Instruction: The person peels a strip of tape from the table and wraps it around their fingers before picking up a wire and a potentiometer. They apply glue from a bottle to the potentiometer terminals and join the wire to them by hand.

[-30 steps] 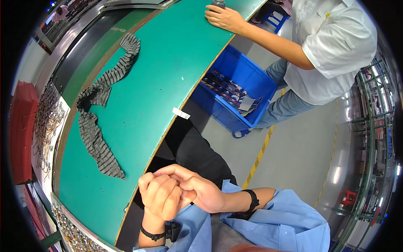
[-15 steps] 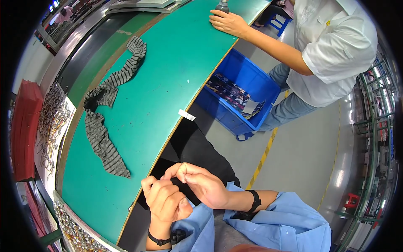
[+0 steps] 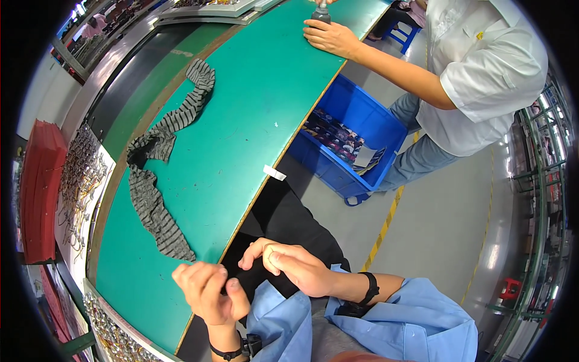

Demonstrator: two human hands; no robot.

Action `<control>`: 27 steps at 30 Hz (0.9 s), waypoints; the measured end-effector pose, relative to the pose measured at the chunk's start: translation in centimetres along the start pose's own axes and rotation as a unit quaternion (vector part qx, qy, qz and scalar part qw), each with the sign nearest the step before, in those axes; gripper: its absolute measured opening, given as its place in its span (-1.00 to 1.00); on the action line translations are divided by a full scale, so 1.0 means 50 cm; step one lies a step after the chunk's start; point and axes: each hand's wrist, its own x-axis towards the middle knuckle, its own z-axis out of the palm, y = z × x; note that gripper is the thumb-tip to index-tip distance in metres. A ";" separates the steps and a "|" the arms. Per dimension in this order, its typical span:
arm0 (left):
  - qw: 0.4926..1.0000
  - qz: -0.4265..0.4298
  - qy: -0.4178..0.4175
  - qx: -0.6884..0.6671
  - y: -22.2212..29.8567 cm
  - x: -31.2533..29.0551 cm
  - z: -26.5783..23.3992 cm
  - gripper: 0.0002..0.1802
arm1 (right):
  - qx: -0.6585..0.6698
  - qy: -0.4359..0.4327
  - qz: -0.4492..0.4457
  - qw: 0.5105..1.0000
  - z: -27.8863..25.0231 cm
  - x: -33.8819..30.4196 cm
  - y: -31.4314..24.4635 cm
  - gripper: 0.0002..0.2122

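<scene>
My left hand [image 3: 208, 292] hovers at the near edge of the green table [image 3: 253, 108], fingers loosely curled and holding nothing. It is closest to the lower end of a long grey striped sock [image 3: 154, 208] that lies flat on the table. My right hand [image 3: 295, 265] is beside it over my dark trousers [image 3: 289, 220], also holding nothing, with its fingers bent toward the left hand. The two hands are a small gap apart. A second striped sock [image 3: 184, 108] stretches away up the table.
A co-worker in a white shirt [image 3: 482, 72] stands at the far right, one hand [image 3: 332, 37] resting on the table by a small dark object [image 3: 320, 12]. A blue bin [image 3: 368, 130] of dark items sits under the table edge. A white tag [image 3: 274, 173] lies on the edge. Red stacks [image 3: 39, 193] and metal hooks [image 3: 78, 187] are at the left.
My hands were pressed together over my lap and have come apart, the left one shifting toward the table edge. The view has tilted slightly.
</scene>
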 end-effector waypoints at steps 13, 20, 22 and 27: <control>0.995 -0.097 0.006 0.031 -0.040 -0.021 0.005 -0.75 | -0.051 -0.080 -0.151 0.984 -0.012 0.010 0.012 -0.88; 0.993 -0.093 -0.039 0.054 -0.034 -0.012 0.004 -0.79 | 0.009 -0.074 -0.107 0.991 -0.014 0.011 0.019 -0.85; 0.993 -0.094 -0.037 0.054 -0.035 -0.014 0.004 -0.79 | 0.031 -0.067 -0.104 0.992 -0.013 0.012 0.026 -0.82; 0.994 -0.091 -0.034 0.056 -0.035 -0.013 0.007 -0.81 | 0.014 -0.062 -0.091 0.994 -0.013 0.016 0.020 -0.75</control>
